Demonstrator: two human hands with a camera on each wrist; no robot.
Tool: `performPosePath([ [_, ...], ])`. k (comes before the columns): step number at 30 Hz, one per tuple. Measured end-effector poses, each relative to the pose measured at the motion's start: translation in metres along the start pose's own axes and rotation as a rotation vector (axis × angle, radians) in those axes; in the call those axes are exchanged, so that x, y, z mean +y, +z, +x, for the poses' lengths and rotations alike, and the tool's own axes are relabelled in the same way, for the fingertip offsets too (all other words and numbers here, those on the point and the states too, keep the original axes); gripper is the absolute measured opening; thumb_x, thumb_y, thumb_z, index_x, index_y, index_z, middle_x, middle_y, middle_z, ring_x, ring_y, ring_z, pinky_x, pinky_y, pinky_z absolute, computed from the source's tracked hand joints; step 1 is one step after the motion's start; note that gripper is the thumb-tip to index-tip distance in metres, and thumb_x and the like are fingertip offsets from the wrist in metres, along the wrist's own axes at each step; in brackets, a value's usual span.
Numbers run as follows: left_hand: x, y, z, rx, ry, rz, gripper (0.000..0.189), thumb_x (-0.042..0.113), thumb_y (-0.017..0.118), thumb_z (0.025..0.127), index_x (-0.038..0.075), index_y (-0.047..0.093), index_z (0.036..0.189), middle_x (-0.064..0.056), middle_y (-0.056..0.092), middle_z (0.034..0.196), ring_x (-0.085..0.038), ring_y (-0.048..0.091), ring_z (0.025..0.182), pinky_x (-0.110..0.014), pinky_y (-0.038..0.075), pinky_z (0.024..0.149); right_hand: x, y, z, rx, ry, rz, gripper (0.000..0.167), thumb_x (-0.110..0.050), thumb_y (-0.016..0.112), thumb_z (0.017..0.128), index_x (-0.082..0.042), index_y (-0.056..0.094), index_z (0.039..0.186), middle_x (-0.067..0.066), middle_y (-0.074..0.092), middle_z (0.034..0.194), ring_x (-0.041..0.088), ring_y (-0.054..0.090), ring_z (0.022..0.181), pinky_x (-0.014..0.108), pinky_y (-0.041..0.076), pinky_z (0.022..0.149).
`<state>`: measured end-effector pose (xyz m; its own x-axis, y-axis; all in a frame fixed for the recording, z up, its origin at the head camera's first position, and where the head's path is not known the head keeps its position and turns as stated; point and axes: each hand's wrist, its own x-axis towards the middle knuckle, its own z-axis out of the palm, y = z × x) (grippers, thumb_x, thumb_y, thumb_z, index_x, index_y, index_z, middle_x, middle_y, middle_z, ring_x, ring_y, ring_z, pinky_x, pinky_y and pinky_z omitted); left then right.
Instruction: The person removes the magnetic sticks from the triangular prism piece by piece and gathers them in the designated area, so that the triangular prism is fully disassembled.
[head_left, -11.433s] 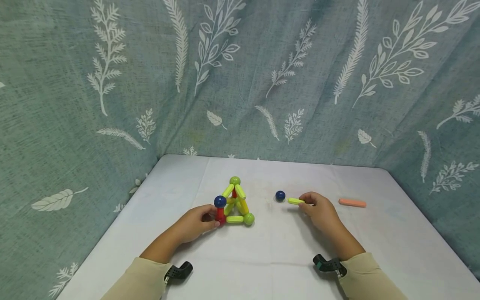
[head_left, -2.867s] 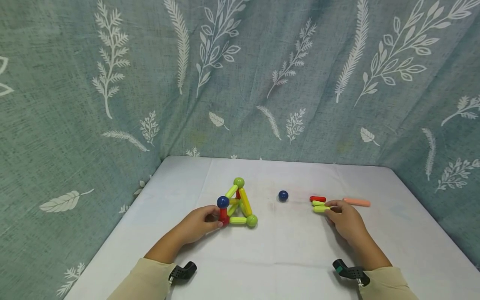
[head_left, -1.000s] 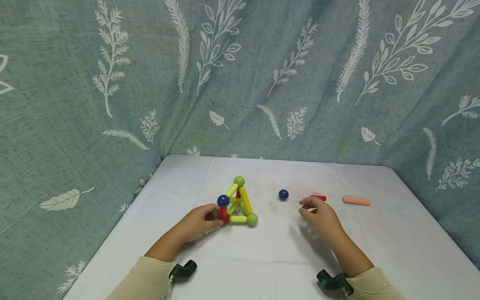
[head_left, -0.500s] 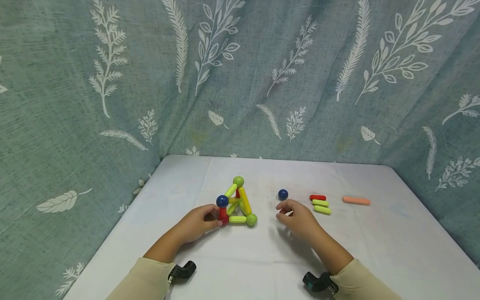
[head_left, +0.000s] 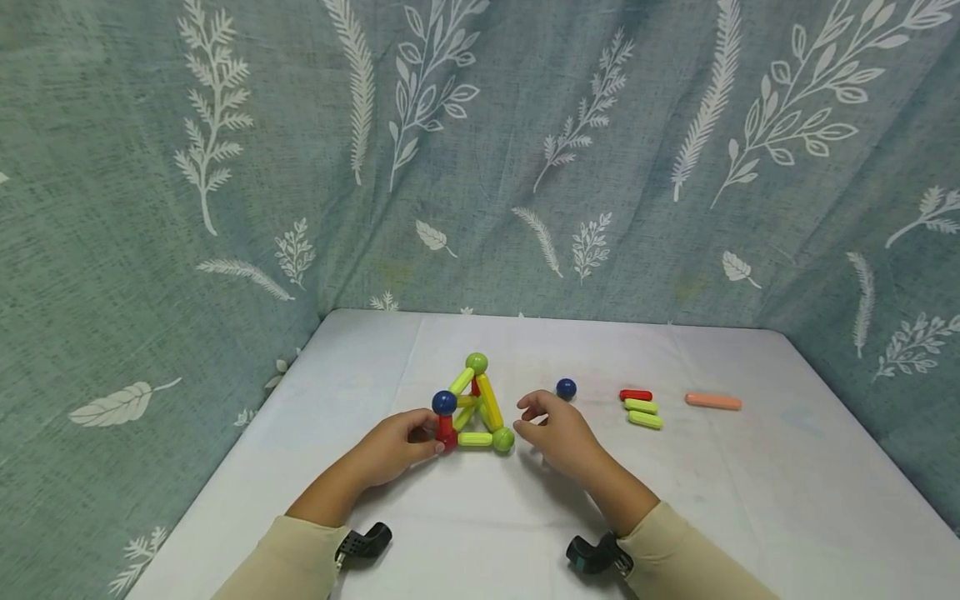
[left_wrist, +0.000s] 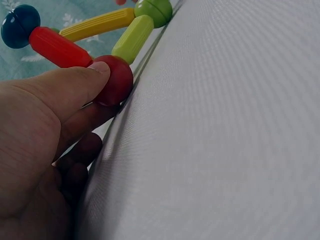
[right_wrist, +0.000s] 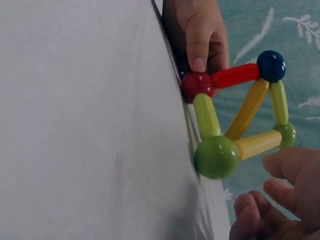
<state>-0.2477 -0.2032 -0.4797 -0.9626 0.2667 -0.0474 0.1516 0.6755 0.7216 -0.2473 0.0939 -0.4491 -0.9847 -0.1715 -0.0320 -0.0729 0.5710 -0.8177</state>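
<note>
A magnetic ball-and-stick frame [head_left: 475, 438] stands on the white cloth. My left hand [head_left: 393, 448] pinches its red ball [left_wrist: 120, 80] at the near left corner. From that ball a red stick [head_left: 446, 423] rises to a blue ball [head_left: 444, 402]. A lime stick [left_wrist: 134, 40] runs from it to the near right green ball [right_wrist: 216, 157]. Another green ball [head_left: 476, 362] tops the frame, joined by lime and yellow sticks. Just right of the frame hovers my right hand [head_left: 562, 437], fingers loosely bent, holding nothing; its fingertips come close to the near right green ball without plainly touching it.
A loose blue ball [head_left: 566, 388] lies behind my right hand. Further right lie a red stick [head_left: 636, 395], two lime sticks [head_left: 643, 413] and a longer orange stick [head_left: 713, 402]. A patterned curtain [head_left: 480, 208] closes off the table's back and sides.
A lime stick formerly on the frame's front now seems gone from there. My right hand has let go of a lime stick beside the red one and moved left to the frame. Left hand stays put.
</note>
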Motion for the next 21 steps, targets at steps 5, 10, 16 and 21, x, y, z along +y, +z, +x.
performPosePath([
  [5, -0.001, -0.001, 0.001, -0.004, 0.005, 0.001, 0.028, 0.034, 0.080, 0.094, 0.032, 0.070, 0.120, 0.012, 0.070, 0.114, -0.013, 0.063, 0.107, -0.048, 0.050, 0.103, -0.003, 0.009, 0.007, 0.018, 0.009, 0.045, 0.034, -0.025, 0.077, 0.097, -0.014, 0.065, 0.126, 0.001, 0.068, 0.115, 0.019, 0.064, 0.095, 0.032, 0.056, 0.070],
  [10, 0.002, 0.000, 0.001, 0.000, 0.012, 0.004, 0.026, 0.033, 0.080, 0.094, 0.032, 0.070, 0.117, 0.013, 0.070, 0.113, -0.012, 0.063, 0.107, -0.048, 0.050, 0.104, -0.002, 0.016, 0.013, 0.014, 0.004, 0.080, 0.035, -0.026, 0.077, 0.096, -0.015, 0.064, 0.127, 0.002, 0.067, 0.117, 0.020, 0.064, 0.096, 0.032, 0.057, 0.069],
  [16, 0.003, -0.002, -0.001, 0.004, 0.003, 0.000, 0.026, 0.033, 0.080, 0.094, 0.030, 0.071, 0.118, 0.012, 0.070, 0.113, -0.012, 0.063, 0.107, -0.048, 0.050, 0.104, -0.006, 0.026, 0.018, -0.022, 0.002, 0.082, 0.031, -0.025, 0.078, 0.095, -0.017, 0.065, 0.122, 0.000, 0.068, 0.112, 0.019, 0.064, 0.095, 0.032, 0.057, 0.068],
  [21, 0.004, -0.001, -0.002, -0.005, -0.001, -0.008, 0.029, 0.032, 0.080, 0.094, 0.028, 0.070, 0.121, 0.010, 0.071, 0.116, -0.013, 0.064, 0.109, -0.049, 0.050, 0.105, -0.006, 0.030, 0.019, -0.035, -0.002, 0.062, 0.030, -0.023, 0.079, 0.094, -0.015, 0.066, 0.120, 0.000, 0.068, 0.108, 0.020, 0.064, 0.096, 0.032, 0.058, 0.074],
])
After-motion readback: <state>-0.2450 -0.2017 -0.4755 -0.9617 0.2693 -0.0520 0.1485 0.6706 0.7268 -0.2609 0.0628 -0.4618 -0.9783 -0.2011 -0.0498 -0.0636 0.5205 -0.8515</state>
